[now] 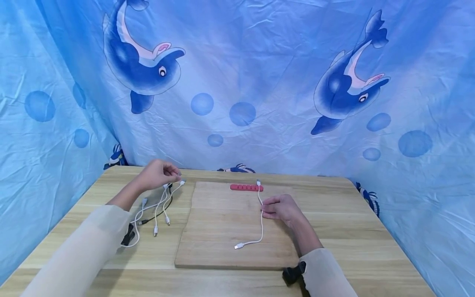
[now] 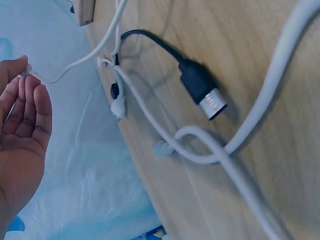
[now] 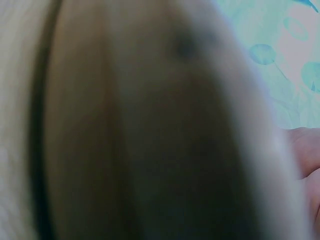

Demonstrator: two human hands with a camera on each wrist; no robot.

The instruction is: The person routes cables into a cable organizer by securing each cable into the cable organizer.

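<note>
My left hand (image 1: pixel 159 173) is raised over the table's far left, thumb and finger pinching one end of a white USB cable (image 2: pixel 67 67). Below it lies a tangle of white cables (image 1: pixel 156 214) and a black cable, its metal plug (image 2: pixel 212 102) large in the left wrist view. With thumb and fingers, my right hand (image 1: pixel 283 209) pinches another white charging cable (image 1: pixel 262 231) over the wooden board (image 1: pixel 219 231). One plug of that cable is beside the right end of a red cable holder (image 1: pixel 243 187); its other plug lies toward the board's front.
The board lies on a light wooden table (image 1: pixel 356 247). A blue curtain (image 1: pixel 237 62) with dolphins hangs behind and at both sides. Black wrist devices (image 1: pixel 293 273) sit at both sleeves. Blurred wood fills most of the right wrist view.
</note>
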